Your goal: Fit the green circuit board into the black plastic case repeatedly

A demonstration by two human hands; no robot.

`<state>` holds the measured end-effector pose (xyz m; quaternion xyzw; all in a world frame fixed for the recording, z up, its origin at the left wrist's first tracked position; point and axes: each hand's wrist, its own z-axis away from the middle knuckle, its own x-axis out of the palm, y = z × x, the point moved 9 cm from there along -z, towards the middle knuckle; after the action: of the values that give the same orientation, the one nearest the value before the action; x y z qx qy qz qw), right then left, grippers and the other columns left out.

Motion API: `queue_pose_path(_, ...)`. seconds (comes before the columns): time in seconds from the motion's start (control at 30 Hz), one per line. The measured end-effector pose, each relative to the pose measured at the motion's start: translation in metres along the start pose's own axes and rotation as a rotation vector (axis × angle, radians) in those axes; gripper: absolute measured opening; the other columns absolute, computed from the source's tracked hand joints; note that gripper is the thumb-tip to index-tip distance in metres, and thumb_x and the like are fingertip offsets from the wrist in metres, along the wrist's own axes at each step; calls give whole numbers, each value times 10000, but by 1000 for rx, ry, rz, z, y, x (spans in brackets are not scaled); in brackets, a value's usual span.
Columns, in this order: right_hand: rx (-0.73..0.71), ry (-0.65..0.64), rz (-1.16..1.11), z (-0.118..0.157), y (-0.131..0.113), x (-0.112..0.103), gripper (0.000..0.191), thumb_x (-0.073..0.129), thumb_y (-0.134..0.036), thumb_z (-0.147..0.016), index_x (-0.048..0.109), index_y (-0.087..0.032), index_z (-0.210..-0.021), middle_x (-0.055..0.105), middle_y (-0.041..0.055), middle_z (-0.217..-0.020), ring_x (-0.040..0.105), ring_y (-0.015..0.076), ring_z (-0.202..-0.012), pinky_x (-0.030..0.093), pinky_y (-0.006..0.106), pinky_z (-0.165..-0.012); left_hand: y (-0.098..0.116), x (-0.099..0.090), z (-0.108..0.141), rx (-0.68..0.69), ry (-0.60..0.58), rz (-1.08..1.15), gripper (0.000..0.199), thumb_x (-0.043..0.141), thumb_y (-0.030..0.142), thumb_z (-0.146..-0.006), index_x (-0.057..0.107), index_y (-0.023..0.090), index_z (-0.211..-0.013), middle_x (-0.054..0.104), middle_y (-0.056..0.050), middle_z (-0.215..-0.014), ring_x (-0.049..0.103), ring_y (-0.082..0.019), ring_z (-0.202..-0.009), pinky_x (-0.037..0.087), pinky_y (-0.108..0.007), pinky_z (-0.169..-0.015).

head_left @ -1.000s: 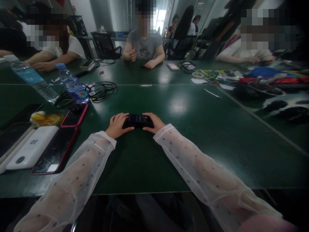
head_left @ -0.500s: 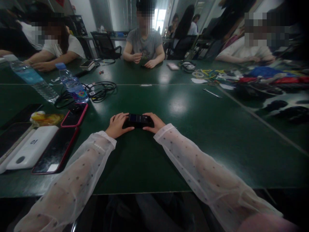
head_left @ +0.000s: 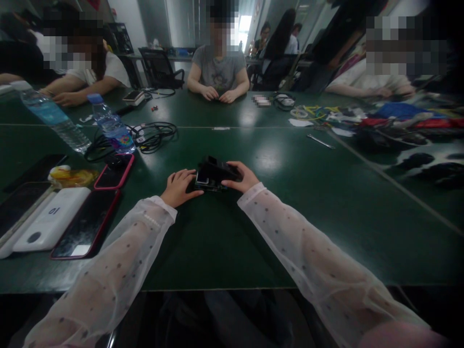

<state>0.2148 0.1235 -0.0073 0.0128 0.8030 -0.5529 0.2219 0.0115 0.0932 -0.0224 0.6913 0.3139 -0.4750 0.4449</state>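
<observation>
A small black electronic device lies on the green table between my hands, its top cover parted from its base. My right hand (head_left: 246,178) grips the black cover (head_left: 218,170) by its right end, with the left end tilted up and a window-like opening in it. Below it, the device's base (head_left: 207,187) shows a small screen and what looks like a circuit board edge. My left hand (head_left: 180,187) holds the base's left end between thumb and fingers. The right part of the base is hidden by the cover and my right hand.
On the left are two water bottles (head_left: 112,126), black cables (head_left: 157,135), a white power bank (head_left: 54,218), a red-edged phone (head_left: 87,224) and a pink-cased phone (head_left: 115,170). A wrench (head_left: 321,141) lies right of centre. Several people sit across the table (head_left: 308,203).
My right hand has lifted the cover off the base and tilted it, moving slightly right. My left hand stays at the device's left end.
</observation>
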Motion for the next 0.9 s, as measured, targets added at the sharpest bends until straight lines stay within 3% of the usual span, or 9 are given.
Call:
queue_pose_path(0.13,8,172,78,-5,5,-36,715,774,-519,-647,479,-241,-1236,632,103,-1191,611,313,-1127,503,495,-937,3,-3,1,10,-11,16,539,576,577,-843,514,266,-1279,439,-77,-1476,329,-326,-1378,239,-556,-1098)
queue_pose_path(0.27,-28,323,316,-2,11,-60,642,760,-421,-676,498,-222,-1227,611,114,-1200,593,316,-1133,515,494,-907,3,-3,1,2,-31,15,547,566,584,-847,511,258,-1282,430,-77,-1483,321,-332,-1383,232,-567,-1101)
queue_pose_path(0.5,76,254,496,-4,38,-51,614,754,-329,-675,514,-187,-1221,621,137,-1173,598,330,-1090,496,529,-925,4,-3,1,1,-26,10,550,558,592,-850,516,245,-1274,434,-78,-1481,321,-326,-1385,234,-560,-1105)
queue_pose_path(0.9,73,188,573,-4,36,-45,613,721,-315,-707,480,-233,-1264,589,132,-1211,560,354,-1134,459,587,-946,5,-3,1,-9,-47,22,544,553,581,-855,507,256,-1289,426,-80,-1487,311,-333,-1389,229,-572,-1106)
